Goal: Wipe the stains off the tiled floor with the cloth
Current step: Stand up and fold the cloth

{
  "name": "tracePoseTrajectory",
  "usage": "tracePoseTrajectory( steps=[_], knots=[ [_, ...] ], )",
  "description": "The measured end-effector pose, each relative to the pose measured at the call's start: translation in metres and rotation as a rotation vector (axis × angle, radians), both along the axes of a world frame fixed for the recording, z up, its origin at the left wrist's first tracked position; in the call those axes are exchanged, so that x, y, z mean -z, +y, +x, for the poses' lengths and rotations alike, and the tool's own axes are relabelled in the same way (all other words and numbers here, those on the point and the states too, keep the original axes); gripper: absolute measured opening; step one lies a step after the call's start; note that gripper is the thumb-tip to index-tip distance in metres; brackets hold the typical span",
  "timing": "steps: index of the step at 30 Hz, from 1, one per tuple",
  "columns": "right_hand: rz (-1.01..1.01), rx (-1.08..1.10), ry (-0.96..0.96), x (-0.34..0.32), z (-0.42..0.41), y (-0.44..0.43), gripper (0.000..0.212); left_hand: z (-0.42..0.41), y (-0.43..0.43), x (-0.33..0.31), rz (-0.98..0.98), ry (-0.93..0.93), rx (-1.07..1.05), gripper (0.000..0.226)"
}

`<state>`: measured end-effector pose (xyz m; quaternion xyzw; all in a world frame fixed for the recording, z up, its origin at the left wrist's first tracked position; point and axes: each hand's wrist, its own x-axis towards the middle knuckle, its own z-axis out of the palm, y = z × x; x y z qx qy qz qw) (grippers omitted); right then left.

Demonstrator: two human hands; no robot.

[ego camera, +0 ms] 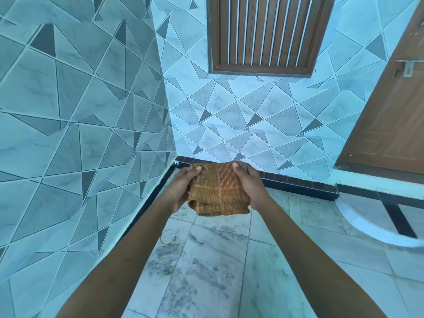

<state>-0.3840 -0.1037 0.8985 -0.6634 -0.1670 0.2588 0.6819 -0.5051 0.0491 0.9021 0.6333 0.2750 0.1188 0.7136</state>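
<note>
- Ochre woven cloth [218, 191], folded into a thick pad, was gripped at its 9 o'clock edge by the left hand [183, 189], thumb laid on top.
- It was held in the air at 12 o'clock, above the tiled floor [309, 260], near the wall corner [171, 134].
- Its 3 o'clock edge was clamped by the right hand [252, 187], thumb likewise on top.
- It was judged light, soft and floppy, not fragile; a flat palm over the folded middle would suit wiping best.
- Counted: one cloth, two hands, one thin ring [168, 236] at the cloth's 7 o'clock, and several grey stains [174, 260] spread towards 6 o'clock.
</note>
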Motion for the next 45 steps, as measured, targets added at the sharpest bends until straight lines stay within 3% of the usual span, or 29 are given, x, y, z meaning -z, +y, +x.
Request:
tracePoseTrajectory(
  steps=[4, 8, 11, 13, 16, 22, 26, 28, 33, 40, 45],
  knots=[
    [0.109, 0.129, 0.376, 0.011, -0.009, 0.001, 0.04, -0.006, -0.012, 0.024, -0.238, -0.02, 0.09, 0.069],
    [0.129, -0.071, 0.6, 0.031, -0.015, -0.009, 0.058, -0.008, -0.011, 0.05, -0.334, -0.054, 0.025, 0.079],
    [0.115, -0.196, 0.542, 0.051, -0.018, -0.02, 0.057, -0.008, -0.007, 0.055, -0.309, -0.045, 0.025, 0.051],
    [0.064, -0.156, 0.459, 0.061, -0.021, -0.028, 0.053, -0.006, -0.006, 0.06, -0.309, -0.008, 0.023, 0.034],
    [-0.03, 0.018, 0.372, 0.069, -0.024, -0.041, 0.041, 0.001, -0.013, 0.073, -0.309, 0.062, 0.104, 0.036],
    [-0.046, 0.225, 0.382, 0.088, -0.026, -0.105, 0.045, 0.033, -0.065, 0.095, -0.285, 0.149, 0.299, 0.05],
    [-0.025, 0.191, 0.348, 0.088, -0.019, -0.167, 0.062, 0.065, -0.121, 0.087, -0.217, 0.147, 0.34, 0.039],
    [-0.062, 0.253, 0.293, 0.084, -0.017, -0.198, 0.064, 0.082, -0.154, 0.085, -0.184, 0.148, 0.366, 0.038],
    [-0.07, 0.553, 0.2, 0.078, -0.009, -0.306, 0.093, 0.126, -0.27, 0.081, -0.15, 0.157, 0.564, 0.033],
    [-0.011, 0.881, 0.193, 0.073, -0.018, -0.495, 0.045, 0.168, -0.469, 0.072, -0.132, 0.124, 0.814, 0.028],
    [0.065, 1.105, 0.183, 0.067, -0.036, -0.622, 0.041, 0.184, -0.615, 0.066, -0.097, 0.117, 0.987, 0.023]
  ],
)
